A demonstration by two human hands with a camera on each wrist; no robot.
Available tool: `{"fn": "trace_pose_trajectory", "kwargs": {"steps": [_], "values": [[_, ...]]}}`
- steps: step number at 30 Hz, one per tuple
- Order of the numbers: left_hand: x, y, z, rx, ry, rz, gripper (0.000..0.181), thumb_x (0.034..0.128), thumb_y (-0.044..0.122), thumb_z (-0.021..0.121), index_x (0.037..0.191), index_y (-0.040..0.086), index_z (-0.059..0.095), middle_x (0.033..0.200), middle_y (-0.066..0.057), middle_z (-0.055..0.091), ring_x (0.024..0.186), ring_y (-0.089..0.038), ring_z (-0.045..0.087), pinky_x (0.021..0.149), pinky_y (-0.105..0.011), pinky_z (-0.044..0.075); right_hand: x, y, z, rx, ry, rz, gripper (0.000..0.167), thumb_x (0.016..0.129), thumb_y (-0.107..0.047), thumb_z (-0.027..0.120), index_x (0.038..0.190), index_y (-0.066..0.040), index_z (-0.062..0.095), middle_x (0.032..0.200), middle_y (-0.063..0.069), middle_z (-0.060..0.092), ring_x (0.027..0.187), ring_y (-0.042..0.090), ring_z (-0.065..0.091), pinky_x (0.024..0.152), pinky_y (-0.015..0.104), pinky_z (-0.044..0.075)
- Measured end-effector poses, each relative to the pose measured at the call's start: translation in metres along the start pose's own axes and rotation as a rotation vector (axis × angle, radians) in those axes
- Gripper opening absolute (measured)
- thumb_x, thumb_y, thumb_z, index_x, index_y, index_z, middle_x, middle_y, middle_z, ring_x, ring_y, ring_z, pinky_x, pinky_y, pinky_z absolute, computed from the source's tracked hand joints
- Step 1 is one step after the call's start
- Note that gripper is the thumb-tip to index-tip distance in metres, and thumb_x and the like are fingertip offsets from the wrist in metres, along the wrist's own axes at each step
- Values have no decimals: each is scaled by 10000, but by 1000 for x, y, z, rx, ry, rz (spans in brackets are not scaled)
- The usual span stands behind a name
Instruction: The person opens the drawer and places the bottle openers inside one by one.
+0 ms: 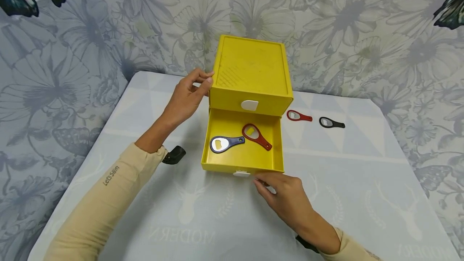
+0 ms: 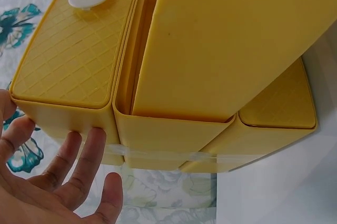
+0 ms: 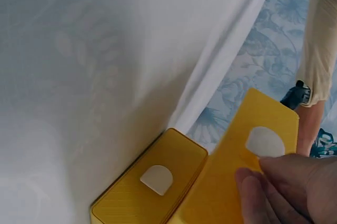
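Right of centre on table (image 1: 348, 148): red opener (image 1: 300, 117), then black opener (image 1: 332, 123) farther right. At centre: yellow cabinet (image 1: 251, 65), middle drawer (image 1: 221, 167) jutting toward bottom of frame. Inside drawer: blue opener (image 1: 228, 143) at left, second red opener (image 1: 260, 138) close by at right. Left of centre: left hand (image 1: 185, 99), fingers loosely extended, touching cabinet's left side. Below centre: right hand (image 1: 284, 196), fingers bent at drawer front, just beside white tab (image 1: 241, 174); whether pinching or merely pressing, cannot tell, fingertips partly hidden. Both openers in drawer above right hand in head view, behind drawer front.
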State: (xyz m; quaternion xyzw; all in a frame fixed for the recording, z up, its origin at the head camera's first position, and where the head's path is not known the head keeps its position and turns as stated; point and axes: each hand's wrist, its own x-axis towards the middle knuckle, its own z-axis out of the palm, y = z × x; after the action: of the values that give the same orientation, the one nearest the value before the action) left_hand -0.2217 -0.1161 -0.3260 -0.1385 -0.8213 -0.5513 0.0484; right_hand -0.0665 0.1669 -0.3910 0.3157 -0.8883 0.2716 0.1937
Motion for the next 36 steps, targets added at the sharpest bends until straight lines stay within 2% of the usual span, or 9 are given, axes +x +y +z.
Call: {"fn": "trace_pose_trajectory", "kwargs": {"steps": [4,9,20,26,36], "values": [[0,2,0,1,1,-4,308,1065,393,471,1152,107,546,1517,21,501,968,-269,673,819,-387,490,-1,0,4,-56,-15,67,175,749,-98,878,904,-93,797,834,-21,771,719,56,719,646,198,579],[1,3,1,-2,0,-9,301,1067,388,469,1143,105,540,1520,19,499,976,-274,669,824,-389,491,-1,-1,10,-54,-43,104,138,782,-129,864,902,-110,798,824,-29,768,701,31,703,634,171,567],[3,3,2,-3,-7,-6,314,1068,391,464,1166,104,548,1521,20,497,975,-275,671,852,-408,499,2,-2,19,-84,-33,115,141,756,-113,884,858,-134,788,777,-49,749,653,3,665,604,163,555],[2,4,2,0,4,1,305,1066,390,473,1161,111,552,1514,19,505,962,-266,668,849,-438,503,4,0,21,-73,-32,89,125,763,-109,876,846,-126,784,764,-50,746,636,0,659,596,150,545],[-1,2,0,0,2,-14,319,1061,415,473,1160,121,550,1516,25,500,982,-268,668,855,-403,499,11,1,19,-48,-64,94,88,800,-122,847,865,-117,787,766,-41,745,624,7,655,580,150,544]]}}
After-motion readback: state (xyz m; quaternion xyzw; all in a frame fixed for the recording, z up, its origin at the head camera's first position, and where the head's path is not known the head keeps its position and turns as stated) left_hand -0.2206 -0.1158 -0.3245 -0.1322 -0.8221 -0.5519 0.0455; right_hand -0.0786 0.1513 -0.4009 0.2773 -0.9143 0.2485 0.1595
